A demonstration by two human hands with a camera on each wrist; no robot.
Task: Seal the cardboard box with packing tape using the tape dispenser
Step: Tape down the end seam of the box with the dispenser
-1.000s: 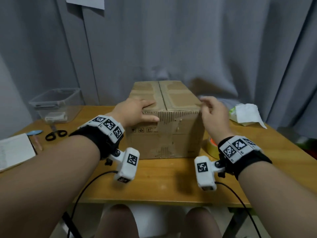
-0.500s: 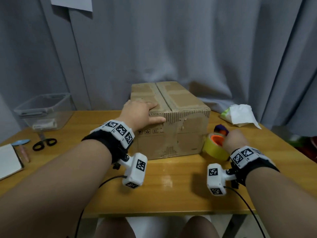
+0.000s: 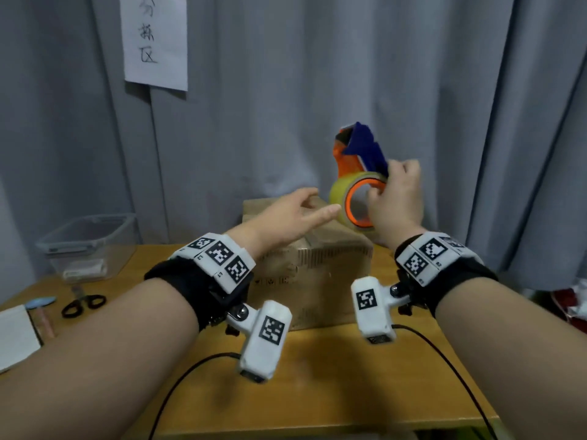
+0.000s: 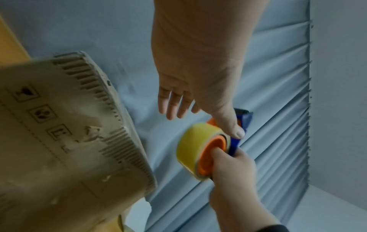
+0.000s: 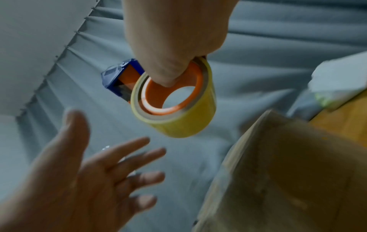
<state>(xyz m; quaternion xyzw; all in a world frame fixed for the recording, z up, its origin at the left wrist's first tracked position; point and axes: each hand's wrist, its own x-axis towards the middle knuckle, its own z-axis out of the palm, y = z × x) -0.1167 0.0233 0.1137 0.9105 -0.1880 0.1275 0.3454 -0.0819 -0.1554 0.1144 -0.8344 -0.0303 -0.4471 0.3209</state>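
Observation:
A brown cardboard box stands on the wooden table with its top flaps closed. Above its right rear, my right hand grips the tape dispenser, an orange and blue frame with a yellow tape roll on an orange core. The thumb sits inside the core. My left hand hovers over the box top, fingers straight and spread, reaching toward the roll and holding nothing. The left wrist view shows the roll just past my left fingertips. The box fills the right wrist view's lower right.
A clear plastic bin stands at the table's left rear, with black scissors and a notebook in front of it. Grey curtains hang close behind, with a paper sign pinned up. Cables trail from both wrist cameras.
My right hand has picked the tape dispenser up from the table beside the box and raised it above the box. My left hand has lifted off the box top and reaches toward it.

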